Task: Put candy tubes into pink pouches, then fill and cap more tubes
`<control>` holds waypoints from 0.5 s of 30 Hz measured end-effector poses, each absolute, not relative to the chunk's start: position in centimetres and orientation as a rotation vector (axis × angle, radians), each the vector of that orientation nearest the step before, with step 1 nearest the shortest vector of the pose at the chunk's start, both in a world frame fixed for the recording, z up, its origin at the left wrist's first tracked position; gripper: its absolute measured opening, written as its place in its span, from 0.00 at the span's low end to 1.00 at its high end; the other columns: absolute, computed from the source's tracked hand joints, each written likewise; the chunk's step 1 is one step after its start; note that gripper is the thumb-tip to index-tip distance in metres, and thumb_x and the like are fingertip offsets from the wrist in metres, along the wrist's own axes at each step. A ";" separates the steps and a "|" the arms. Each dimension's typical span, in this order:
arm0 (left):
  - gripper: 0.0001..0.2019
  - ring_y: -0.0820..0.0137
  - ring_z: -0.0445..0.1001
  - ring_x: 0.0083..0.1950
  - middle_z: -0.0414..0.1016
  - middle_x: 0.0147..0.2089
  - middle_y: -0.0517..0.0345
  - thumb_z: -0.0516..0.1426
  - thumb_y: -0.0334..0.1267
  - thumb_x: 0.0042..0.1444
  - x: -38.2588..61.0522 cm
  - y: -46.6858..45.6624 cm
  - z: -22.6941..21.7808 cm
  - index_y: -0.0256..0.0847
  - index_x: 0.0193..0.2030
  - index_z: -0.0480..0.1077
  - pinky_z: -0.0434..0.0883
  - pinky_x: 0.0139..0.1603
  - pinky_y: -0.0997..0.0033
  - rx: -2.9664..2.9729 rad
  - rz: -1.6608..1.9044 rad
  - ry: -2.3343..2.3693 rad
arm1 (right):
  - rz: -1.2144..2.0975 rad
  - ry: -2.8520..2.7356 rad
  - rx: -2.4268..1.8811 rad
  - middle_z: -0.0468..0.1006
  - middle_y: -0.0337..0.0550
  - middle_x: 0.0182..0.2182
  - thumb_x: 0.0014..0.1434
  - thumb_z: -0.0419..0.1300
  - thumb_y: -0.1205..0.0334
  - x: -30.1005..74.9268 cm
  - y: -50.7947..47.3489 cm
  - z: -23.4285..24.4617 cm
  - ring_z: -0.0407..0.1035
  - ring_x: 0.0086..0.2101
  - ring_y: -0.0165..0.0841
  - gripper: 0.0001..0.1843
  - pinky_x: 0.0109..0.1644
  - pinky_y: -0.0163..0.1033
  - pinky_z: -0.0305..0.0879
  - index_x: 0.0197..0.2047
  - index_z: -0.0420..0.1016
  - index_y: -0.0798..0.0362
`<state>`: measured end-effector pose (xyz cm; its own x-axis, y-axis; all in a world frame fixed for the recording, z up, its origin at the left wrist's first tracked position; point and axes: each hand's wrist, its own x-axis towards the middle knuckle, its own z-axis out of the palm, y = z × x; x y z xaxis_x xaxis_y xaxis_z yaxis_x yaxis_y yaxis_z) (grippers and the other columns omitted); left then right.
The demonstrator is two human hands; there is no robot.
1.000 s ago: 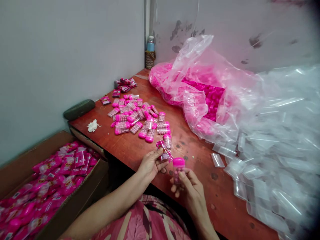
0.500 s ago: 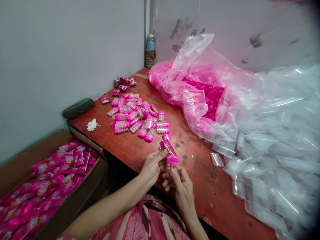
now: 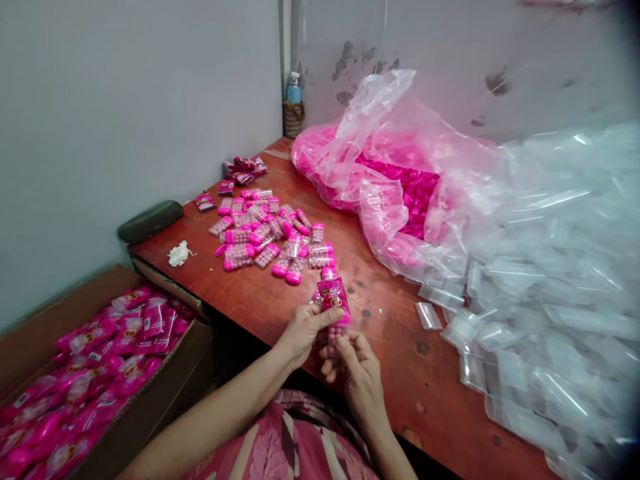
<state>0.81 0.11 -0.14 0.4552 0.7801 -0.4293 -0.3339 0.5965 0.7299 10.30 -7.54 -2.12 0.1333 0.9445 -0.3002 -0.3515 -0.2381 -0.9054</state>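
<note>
Between thumb and fingers, my left hand [image 3: 307, 332] pinches a printed magenta sleeve label [image 3: 332, 292] by its lower end. My right hand [image 3: 361, 373] is closed around the clear body of a small candy bottle [image 3: 336, 339] filled with pink balls. The bottle's pink cap points away from me and meets the label's lower end; whether the cap is inside the label I cannot tell. Just beyond the label lies a pile of similar pink-capped bottles [image 3: 267, 233] on the red table [image 3: 385, 373].
To the left, a cardboard box [image 3: 187, 373] holds many labelled bottles. A large plastic bag of pink caps [image 3: 420, 200] and a heap of clear plastic pieces [image 3: 540, 333] cover the right side. Bundled labels [image 3: 245, 170], a dark case [image 3: 151, 221] and crumpled white material [image 3: 180, 253] lie toward the left.
The label has turned from slanted to nearly upright, its printed face now more toward me. My left thumb has shifted down the label, closer to the bottle cap. The view has moved slightly.
</note>
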 end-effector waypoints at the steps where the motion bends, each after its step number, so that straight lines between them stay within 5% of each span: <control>1: 0.17 0.77 0.63 0.17 0.68 0.19 0.56 0.64 0.45 0.40 0.7 0.2 -0.1 0.30 0.23 0.69 0.60 0.19 0.77 0.641 0.727 0.836 | 1.437 -0.646 -1.195 0.75 0.38 0.24 0.56 0.55 0.50 10.3 -7.6 -2.2 0.67 0.17 0.26 0.14 0.17 0.29 0.61 0.35 0.63 0.53; 7: 0.16 0.77 0.63 0.19 0.69 0.20 0.55 0.63 0.45 0.41 0.5 0.3 -0.1 0.30 0.23 0.72 0.58 0.20 0.77 0.903 0.723 0.946 | 1.176 -0.780 -1.402 0.73 0.36 0.20 0.53 0.60 0.52 10.7 -7.5 -2.0 0.66 0.17 0.26 0.15 0.20 0.29 0.63 0.37 0.65 0.53; 12: 0.16 0.76 0.63 0.18 0.68 0.19 0.56 0.62 0.45 0.43 0.6 0.1 0.0 0.29 0.24 0.72 0.59 0.20 0.76 0.770 0.721 0.878 | 1.504 -0.600 -1.158 0.72 0.36 0.19 0.55 0.56 0.48 10.7 -7.1 -1.8 0.60 0.11 0.23 0.15 0.12 0.26 0.52 0.32 0.63 0.53; 15: 0.15 0.75 0.65 0.19 0.70 0.20 0.54 0.63 0.43 0.43 0.4 0.1 -0.2 0.28 0.25 0.73 0.60 0.21 0.75 0.822 0.673 0.840 | 1.394 -0.660 -1.242 0.72 0.35 0.19 0.53 0.58 0.49 10.7 -7.3 -1.8 0.61 0.13 0.23 0.15 0.13 0.27 0.55 0.33 0.64 0.53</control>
<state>0.35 0.13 -0.18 0.5041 0.7810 -0.3686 -0.1902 0.5168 0.8347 10.65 -7.29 -1.84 0.1516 0.9380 -0.3117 -0.3536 -0.2430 -0.9033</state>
